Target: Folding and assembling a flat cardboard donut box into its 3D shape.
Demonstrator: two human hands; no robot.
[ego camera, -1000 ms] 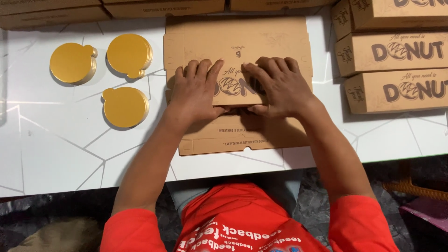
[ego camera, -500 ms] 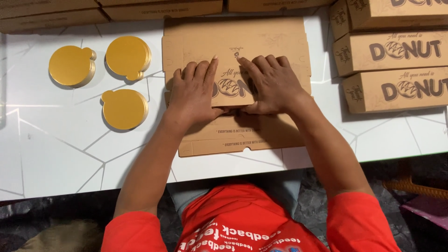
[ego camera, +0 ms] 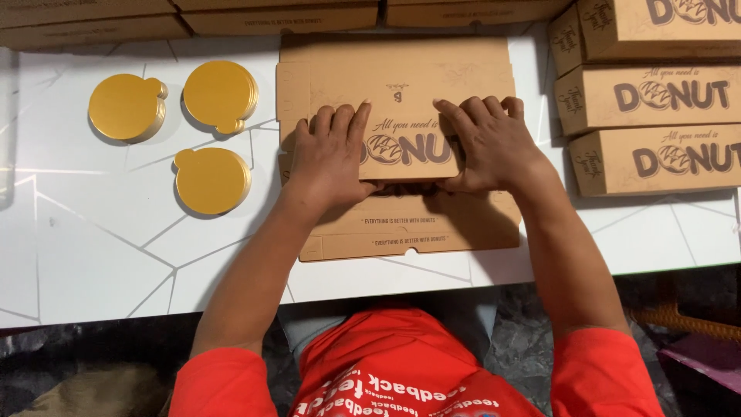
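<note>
A flat brown cardboard box blank (ego camera: 401, 85) with dark printing lies on the white table (ego camera: 100, 247) in front of me. My left hand (ego camera: 328, 154) presses palm-down on its left part, fingers spread and pointing away. My right hand (ego camera: 490, 147) presses flat on its right part, thumb tucked at the near fold. A folded panel sits raised under both hands, and a near flap (ego camera: 409, 232) lies flat toward me.
Three stacks of round gold cake boards (ego camera: 127, 106) (ego camera: 220, 94) (ego camera: 210, 179) lie at the left. Assembled brown boxes (ego camera: 656, 96) are piled at the right, and more flat cardboard (ego camera: 278, 17) lines the far edge. The table's near edge runs below the blank.
Both hands have slid slightly apart and away from me across the panel. The printed middle of the box now shows between them.
</note>
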